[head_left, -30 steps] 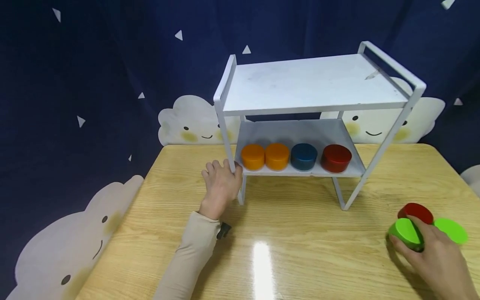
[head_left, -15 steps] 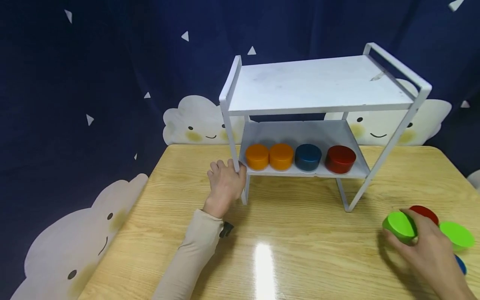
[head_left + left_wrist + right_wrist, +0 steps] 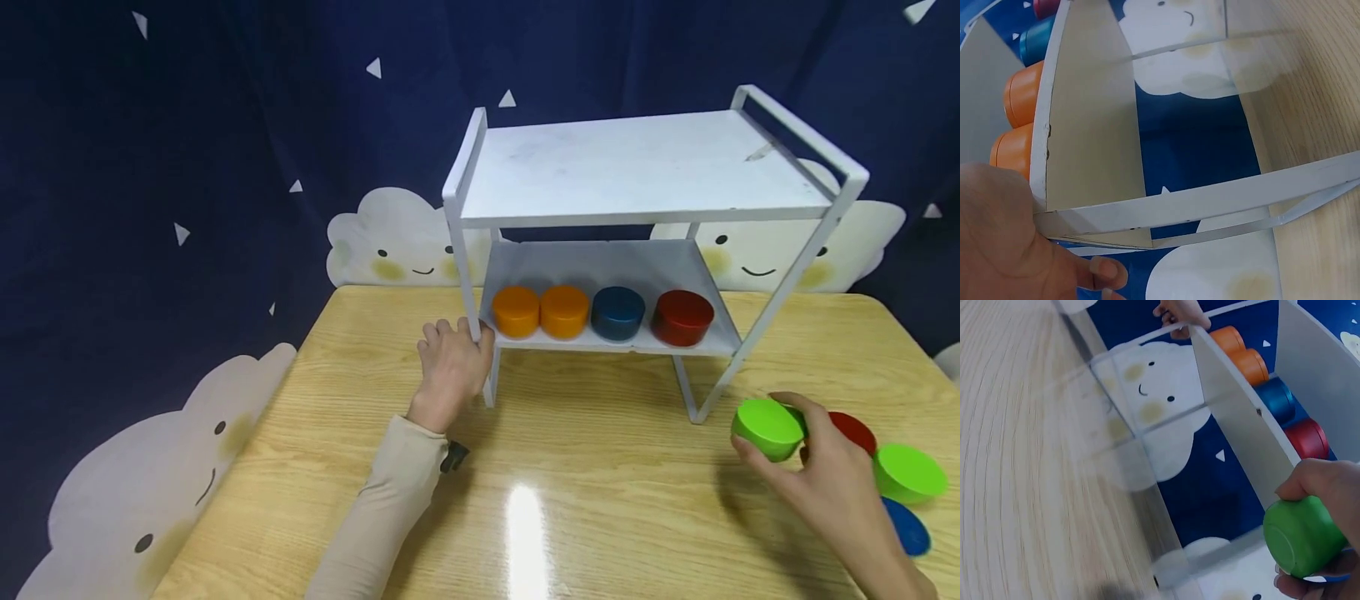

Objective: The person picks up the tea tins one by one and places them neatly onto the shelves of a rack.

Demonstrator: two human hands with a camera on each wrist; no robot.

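from the head view, the right hand (image 3: 832, 479) holds a green cylinder (image 3: 767, 427) above the surface (image 3: 615, 508), at five o'clock from the white rack (image 3: 645, 162). the left hand (image 3: 452, 362) grips the rack at eight o'clock. toward three o'clock from the held piece sit a red cylinder (image 3: 855, 431) and a second green cylinder (image 3: 909, 473).

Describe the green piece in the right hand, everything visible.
The green piece is a short cylinder, bright green in the head view, smooth and slightly glossy, with a faint ring on the round face seen from the right wrist. Material unclear, perhaps plastic or painted wood. The right hand grips it round its side, above the table, in front of the right end of the white rack. Nothing else visibly touches it.
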